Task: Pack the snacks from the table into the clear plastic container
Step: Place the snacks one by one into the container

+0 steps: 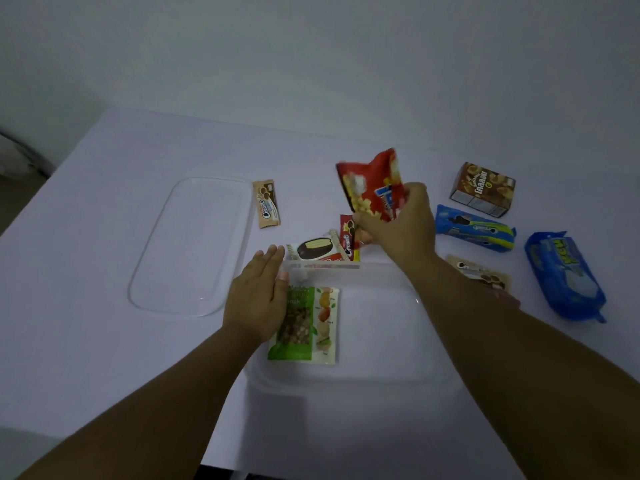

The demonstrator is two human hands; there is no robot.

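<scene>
The clear plastic container (388,375) stands on the white table in front of me. A green nut snack pack (306,323) lies flat inside it at the left. My left hand (258,296) rests flat on the container's left rim, fingers extended, touching the green pack's edge. My right hand (398,225) is raised beyond the container's far wall, gripping a red snack bag (370,185) held upright in the air. Just behind the far wall lie a white chocolate-bar pack (313,249) and a small red cookie pack (348,237).
The container's clear lid (190,244) lies to the left. A beige cookie pack (267,207) sits beside it. At the right are a brown box (483,188), a blue cookie roll (474,228), a larger blue pack (564,275) and a beige pouch (481,271).
</scene>
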